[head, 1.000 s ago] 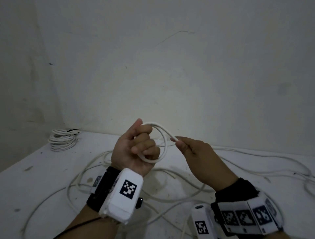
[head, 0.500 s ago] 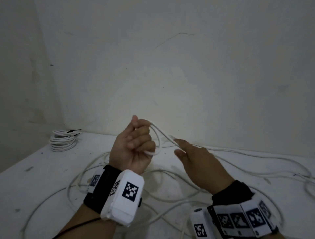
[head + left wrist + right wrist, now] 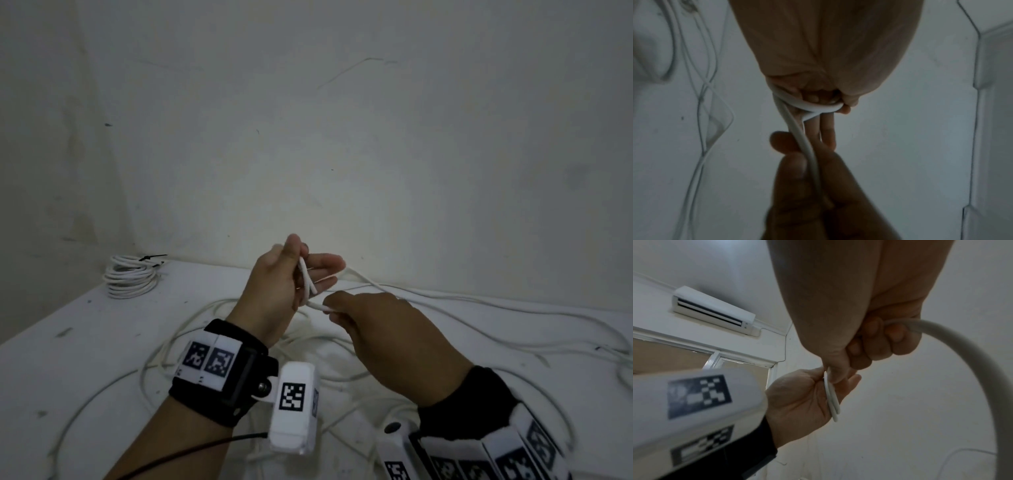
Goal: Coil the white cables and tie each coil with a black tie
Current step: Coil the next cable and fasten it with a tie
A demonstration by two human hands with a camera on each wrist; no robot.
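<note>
My left hand (image 3: 308, 269) is raised over the table with its fingers stretched to the right. Its thumb pinches a small loop of the white cable (image 3: 306, 279) against them. In the left wrist view the cable (image 3: 803, 146) wraps over those fingers and runs down into my right hand (image 3: 807, 186). Just below and to the right of the left fingers, my right hand (image 3: 334, 308) pinches the same cable, fingers curled round it. From there the cable (image 3: 962, 344) arcs away to the table. A finished coil (image 3: 130, 277) with a black tie (image 3: 152, 257) lies at the back left.
Slack white cable (image 3: 205, 308) sprawls in wide loops over the white table (image 3: 68, 359), under and around both wrists and off to the right. A bare wall stands close behind the table's far edge. An air conditioner (image 3: 713, 311) hangs high on a wall.
My left hand has turned and its fingers have uncurled from round the loop to lie stretched out. The loop is now small and flat. My right hand has dropped closer under the left fingers.
</note>
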